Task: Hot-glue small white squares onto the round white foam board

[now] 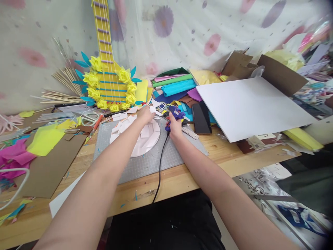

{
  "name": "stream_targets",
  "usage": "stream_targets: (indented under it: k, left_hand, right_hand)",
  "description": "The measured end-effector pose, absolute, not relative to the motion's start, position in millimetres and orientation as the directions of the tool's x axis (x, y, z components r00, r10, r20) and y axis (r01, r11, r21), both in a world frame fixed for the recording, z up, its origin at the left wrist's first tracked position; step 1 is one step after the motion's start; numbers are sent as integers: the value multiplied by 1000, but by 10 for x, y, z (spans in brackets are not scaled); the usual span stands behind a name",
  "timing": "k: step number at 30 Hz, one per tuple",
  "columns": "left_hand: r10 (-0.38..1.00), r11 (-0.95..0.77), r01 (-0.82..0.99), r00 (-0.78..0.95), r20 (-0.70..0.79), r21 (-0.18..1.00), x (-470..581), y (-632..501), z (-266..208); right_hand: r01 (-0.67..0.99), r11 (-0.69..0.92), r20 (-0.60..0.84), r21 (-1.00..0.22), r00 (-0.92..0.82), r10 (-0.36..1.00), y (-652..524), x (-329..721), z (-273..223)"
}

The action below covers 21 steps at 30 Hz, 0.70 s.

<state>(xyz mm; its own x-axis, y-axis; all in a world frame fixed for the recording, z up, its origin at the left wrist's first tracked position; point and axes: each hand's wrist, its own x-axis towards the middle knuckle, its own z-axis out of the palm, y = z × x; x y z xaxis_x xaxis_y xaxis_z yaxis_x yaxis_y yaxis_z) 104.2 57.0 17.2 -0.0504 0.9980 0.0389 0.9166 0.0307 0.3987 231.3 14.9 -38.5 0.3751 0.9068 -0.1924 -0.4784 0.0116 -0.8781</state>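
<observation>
All clamped: left fingers (148,115) on flat white piece (156,111), right fingers (171,119) around glue gun (178,113) (purple plastic)

Right hand (175,125) gripping purple glue gun (177,112), black cord (161,161) running down to table (127,196) edge. Left hand (145,115) pinching small white piece (155,111) over far side of round white form (149,136), gray cutting mat (143,171) beneath. Phone (201,118) lying near glue gun, big white board (256,107) beside it. Yellow flower-trimmed guitar (108,80) standing at back.

- Left forearm (110,166): bare, extended forward, angled inward.
- Left hand (146,115): palm down, fingers bent.
- Right forearm (208,170): bare, angled inward.
- Right hand (175,127): fingers curled, gripping.
</observation>
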Motion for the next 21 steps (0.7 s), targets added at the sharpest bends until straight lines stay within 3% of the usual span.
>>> stream_targets:
  k: [9,13,15,18,21]
  left_hand:
    - [989,123,905,-147,29,408,1305,802,3]
    - [979,60,831,-156,129,554,1271,730,37]
    - [969,11,715,-180,169,699,1211,658,73]
    - [971,-38,394,-201,127,918,1005,486,136]
    - [980,-42,97,-189,60,994,626,236,211]
  right_hand:
    - [-507,6,-206,-862,360,910,159,2303,-393]
    - [-496,25,-186,-868,372,910,147,2303,-375]
    - [-499,22,-180,-866,352,918,138,2313,-350]
    - [-488,1,-160,-873,289,944,108,2319,-281]
    - [-462,-19,-111,-886,172,979,43,2295,-207]
